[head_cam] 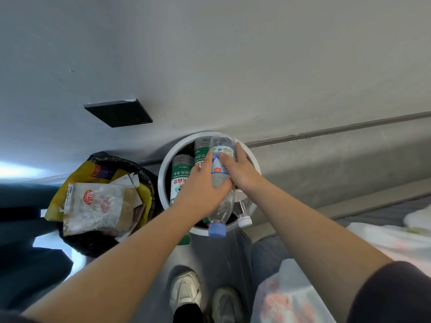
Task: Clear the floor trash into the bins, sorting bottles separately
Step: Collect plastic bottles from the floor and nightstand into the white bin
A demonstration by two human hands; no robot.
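A clear plastic bottle (221,201) with a blue cap lies across the mouth of a white round bin (161,180) at the wall. My left hand (203,183) grips its middle from the left, and my right hand (240,169) holds its upper part from the right. Inside the bin stand green-labelled bottles (178,176) and a white-capped bottle (243,220). To the left, a black-lined bin (149,183) is heaped with wrappers (93,206) and yellow packaging.
My white shoes (186,290) stand on the grey floor just below the bins. A black square plate (119,113) is fixed to the wall above. A bed edge with patterned fabric (291,294) sits at right; dark blue furniture fills the left.
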